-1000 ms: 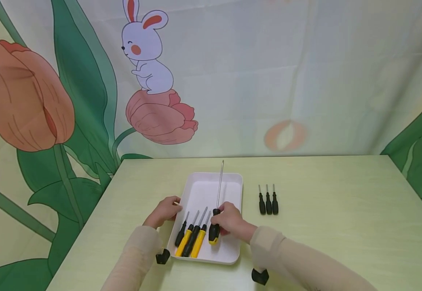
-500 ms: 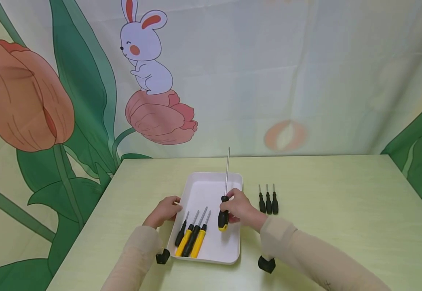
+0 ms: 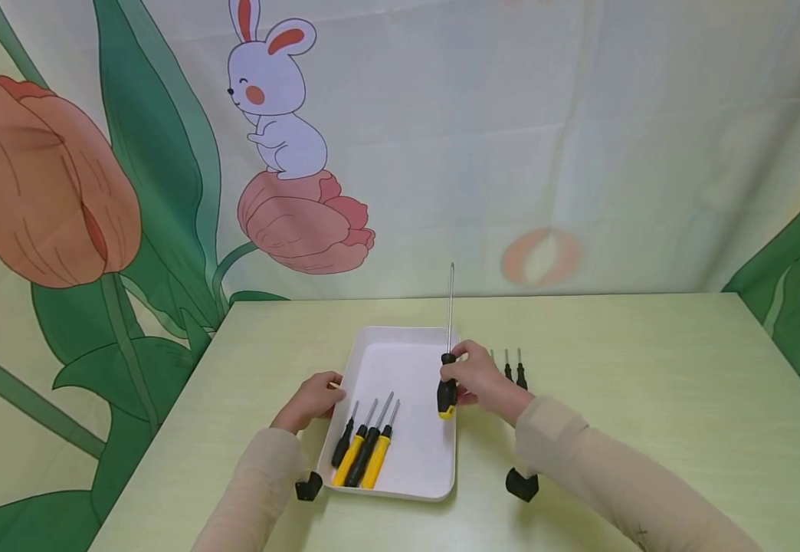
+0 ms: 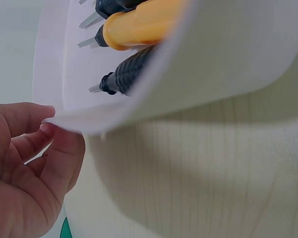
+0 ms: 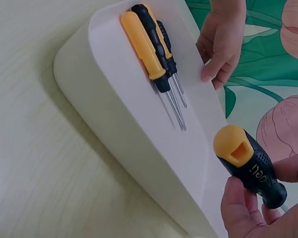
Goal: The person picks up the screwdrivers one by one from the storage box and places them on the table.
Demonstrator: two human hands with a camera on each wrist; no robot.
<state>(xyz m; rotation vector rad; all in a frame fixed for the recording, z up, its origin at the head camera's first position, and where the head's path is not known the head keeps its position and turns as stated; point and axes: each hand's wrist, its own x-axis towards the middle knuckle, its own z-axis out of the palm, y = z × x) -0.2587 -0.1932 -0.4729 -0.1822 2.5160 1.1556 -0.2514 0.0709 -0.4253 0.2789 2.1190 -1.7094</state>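
My right hand (image 3: 486, 377) holds a long screwdriver (image 3: 447, 392) by its black and yellow handle, above the right rim of a white tray (image 3: 421, 460). Its metal shaft points away from me, and in the right wrist view the handle (image 5: 253, 166) sits between thumb and fingers. At the tray's left rim, my left hand (image 3: 313, 400) pinches the edge; the left wrist view shows thumb and fingers (image 4: 64, 153) on either side of it. Inside the tray's near left part lie several screwdrivers (image 3: 375, 458), some yellow, some black, side by side.
Right of the tray, small black screwdrivers (image 3: 521, 374) lie on the pale wooden table (image 3: 648, 399), partly hidden by my right hand. Behind the table hangs a printed curtain (image 3: 441, 153) with a rabbit and tulips.
My right hand has carried the long screwdriver up, away from me and to the right, from over the tray's inside to its right rim. The left hand stays put.
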